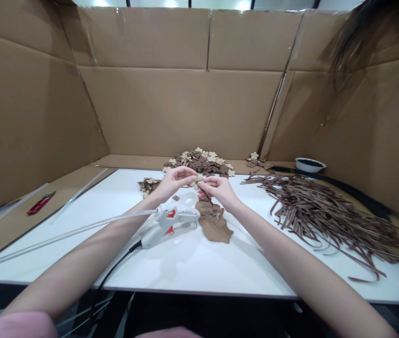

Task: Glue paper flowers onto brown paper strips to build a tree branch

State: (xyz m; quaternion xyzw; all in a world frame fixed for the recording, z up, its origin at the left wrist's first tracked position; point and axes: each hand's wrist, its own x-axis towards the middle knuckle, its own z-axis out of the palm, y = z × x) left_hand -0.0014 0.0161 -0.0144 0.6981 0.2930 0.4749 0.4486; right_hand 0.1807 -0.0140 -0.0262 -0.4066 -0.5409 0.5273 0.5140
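A small beige flower cutout [196, 182] is held up between both hands over the middle of the table. My left hand [175, 180] pinches it from the left with thumb and fingers. My right hand [219, 188] is closed at its right side, with a thin brown strip [205, 196] slanting down from the fingers. Whether the strip touches the flower is hidden. Below the hands, a white hot glue gun [166, 220] with an orange trigger stands on the white table [213, 272], its nozzle towards a ragged brown piece [217, 225] with glue on it.
Behind the hands rises a pile of brown and beige flower cutouts [203, 162]; a smaller pile [148, 186] lies left. Many brown strips [322, 211] spread on the right, near a white bowl [310, 165]. A red cutter [41, 203] lies far left. Cardboard walls [178, 112] surround the table.
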